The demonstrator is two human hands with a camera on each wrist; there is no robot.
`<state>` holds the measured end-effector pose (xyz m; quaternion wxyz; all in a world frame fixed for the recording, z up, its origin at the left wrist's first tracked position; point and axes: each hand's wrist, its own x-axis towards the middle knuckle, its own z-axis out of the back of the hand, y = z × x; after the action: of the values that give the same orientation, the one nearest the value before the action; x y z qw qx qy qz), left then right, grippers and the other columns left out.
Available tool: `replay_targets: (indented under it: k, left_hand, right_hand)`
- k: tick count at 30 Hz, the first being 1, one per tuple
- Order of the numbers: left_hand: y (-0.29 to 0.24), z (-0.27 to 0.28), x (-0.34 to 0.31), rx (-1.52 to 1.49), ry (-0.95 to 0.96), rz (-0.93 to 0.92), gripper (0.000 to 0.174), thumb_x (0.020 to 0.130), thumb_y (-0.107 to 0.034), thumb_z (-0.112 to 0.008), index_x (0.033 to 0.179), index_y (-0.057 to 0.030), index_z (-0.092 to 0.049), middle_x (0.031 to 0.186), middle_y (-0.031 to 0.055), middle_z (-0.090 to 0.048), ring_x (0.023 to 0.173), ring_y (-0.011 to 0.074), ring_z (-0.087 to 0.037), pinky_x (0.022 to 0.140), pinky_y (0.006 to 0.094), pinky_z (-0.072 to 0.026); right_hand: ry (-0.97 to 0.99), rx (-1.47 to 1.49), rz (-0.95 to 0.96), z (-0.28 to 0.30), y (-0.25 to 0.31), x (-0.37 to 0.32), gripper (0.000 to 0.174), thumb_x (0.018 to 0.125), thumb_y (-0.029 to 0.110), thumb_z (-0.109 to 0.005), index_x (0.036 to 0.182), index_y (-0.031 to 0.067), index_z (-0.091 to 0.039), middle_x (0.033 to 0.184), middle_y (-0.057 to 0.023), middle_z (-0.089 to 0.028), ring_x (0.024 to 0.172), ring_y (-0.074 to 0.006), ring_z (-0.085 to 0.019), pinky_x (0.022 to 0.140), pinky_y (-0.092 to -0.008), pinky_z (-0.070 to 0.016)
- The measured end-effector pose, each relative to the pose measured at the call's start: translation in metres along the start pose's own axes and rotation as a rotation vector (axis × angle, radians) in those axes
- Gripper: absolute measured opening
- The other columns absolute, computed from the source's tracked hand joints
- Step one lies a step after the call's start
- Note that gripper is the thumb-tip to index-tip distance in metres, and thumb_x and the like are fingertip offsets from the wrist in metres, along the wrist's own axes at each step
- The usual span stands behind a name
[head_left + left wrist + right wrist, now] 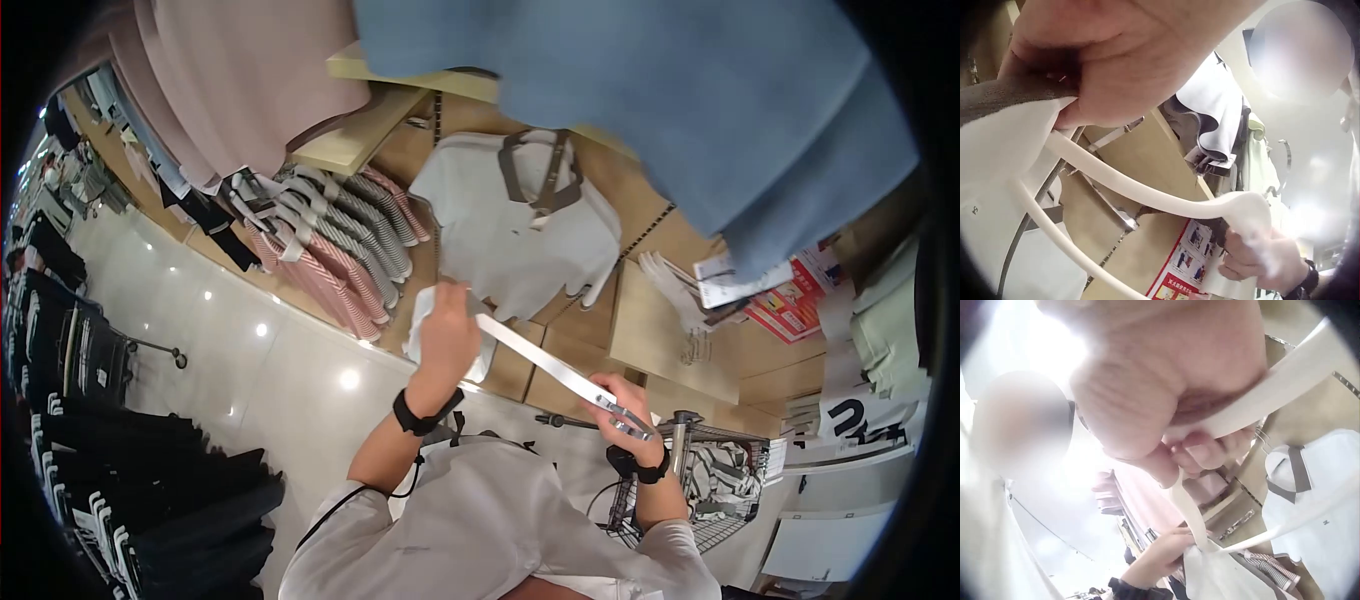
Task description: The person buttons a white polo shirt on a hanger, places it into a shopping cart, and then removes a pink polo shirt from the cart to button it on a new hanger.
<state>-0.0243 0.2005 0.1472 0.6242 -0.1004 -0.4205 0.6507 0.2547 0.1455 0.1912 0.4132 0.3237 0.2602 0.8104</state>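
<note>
My left hand grips a white garment at its dark grey-brown edge, the fingertips hidden behind the cloth in the left wrist view. A white hanger spans the gap between my hands, one end running into the garment beside the left hand. My right hand has its fingers curled round the hanger's other end, where a shiny grey part shows. Beyond both hands, a pale short-sleeved shirt with a brown collar hangs on the wall display.
Striped shirts hang left of the display, below pink garments. Blue clothing hangs overhead. A wooden shelf juts out at right. Close by my right arm stands a wire cart with striped cloth inside. Dark trousers hang at lower left.
</note>
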Motion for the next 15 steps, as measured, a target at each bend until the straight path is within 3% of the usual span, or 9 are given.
replay_targets:
  k: [1,3,4,6,7,12,14,15]
  left_hand:
    - [0.003,-0.001,0.0,-0.037,0.046,-0.038,0.048,0.073,0.002,-0.057,0.12,0.0008,-0.052,0.114,0.0219,-0.051,0.082,0.043,-0.061,0.072,0.0482,-0.0516]
    - [-0.016,0.006,-0.009,-0.052,0.137,-0.05,0.048,0.073,0.001,-0.059,0.12,0.0035,-0.05,0.113,0.023,-0.049,0.081,0.0425,-0.061,0.07,0.0473,-0.0525]
    - [-0.026,0.011,-0.012,-0.064,0.218,-0.075,0.049,0.074,0.0,-0.06,0.121,0.0063,-0.049,0.112,0.0241,-0.047,0.079,0.042,-0.062,0.067,0.0464,-0.0534]
    - [-0.039,0.012,-0.021,-0.17,0.253,-0.094,0.052,0.073,-0.001,-0.063,0.123,0.0055,-0.048,0.11,0.0226,-0.047,0.081,0.0414,-0.061,0.067,0.0457,-0.0535]
    - [-0.04,0.013,-0.026,-0.27,0.291,-0.126,0.055,0.073,-0.002,-0.066,0.124,0.0047,-0.047,0.109,0.0211,-0.046,0.083,0.0409,-0.061,0.067,0.045,-0.0537]
    - [-0.024,0.028,-0.032,-0.263,0.42,-0.256,0.058,0.072,-0.008,-0.071,0.124,0.0043,-0.048,0.104,0.0202,-0.046,0.084,0.0385,-0.062,0.063,0.0423,-0.0543]
    - [-0.017,0.037,-0.03,-0.096,0.408,-0.34,0.051,0.073,-0.018,-0.075,0.117,0.0012,-0.056,0.103,0.0185,-0.046,0.087,0.0352,-0.06,0.077,0.0424,-0.0523]
    - [-0.014,0.043,-0.025,-0.1,0.415,-0.351,0.051,0.073,-0.018,-0.075,0.117,0.0012,-0.056,0.103,0.0185,-0.046,0.087,0.0352,-0.06,0.077,0.0424,-0.0523]
  right_hand:
    - [0.008,0.003,-0.004,-0.015,-0.001,0.003,0.027,0.078,0.008,-0.074,0.1,-0.0016,-0.061,0.082,-0.0129,-0.063,0.071,-0.0235,-0.062,0.064,-0.0305,-0.048]
    - [-0.088,0.007,-0.355,-0.048,0.001,0.006,0.026,0.083,0.012,-0.074,0.101,-0.0008,-0.06,0.081,-0.0056,-0.063,0.071,-0.0125,-0.059,0.063,-0.0264,-0.0467]
    - [-0.079,0.0,-0.354,-0.066,-0.001,0.01,0.026,0.083,0.012,-0.074,0.101,-0.0008,-0.06,0.081,-0.0056,-0.063,0.071,-0.0125,-0.059,0.063,-0.0264,-0.0467]
    - [-0.282,0.361,-0.442,-0.103,-0.002,0.015,0.025,0.084,0.014,-0.074,0.102,0.0005,-0.061,0.083,0.0001,-0.062,0.074,-0.0066,-0.054,0.063,-0.023,-0.0454]
    - [-0.364,0.427,-0.432,-0.117,-0.002,0.016,0.023,0.083,0.012,-0.073,0.1,0.0014,-0.062,0.085,0.0008,-0.062,0.076,-0.0074,-0.054,0.064,-0.0235,-0.0455]
    - [-0.542,0.481,-0.514,-0.147,-0.016,0.01,0.015,0.082,0.006,-0.069,0.094,-0.0005,-0.062,0.083,-0.0004,-0.06,0.073,-0.0074,-0.052,0.067,-0.0236,-0.0442]
    - [-0.552,0.607,-0.497,-0.151,-0.014,0.002,0.02,0.083,0.015,-0.071,0.091,-0.0012,-0.063,0.082,0.0003,-0.061,0.074,-0.0079,-0.053,0.068,-0.0221,-0.0434]
    - [-0.565,0.604,-0.5,-0.152,-0.016,-0.001,0.02,0.083,0.015,-0.071,0.091,-0.0012,-0.063,0.082,0.0003,-0.061,0.074,-0.0079,-0.053,0.068,-0.0221,-0.0434]
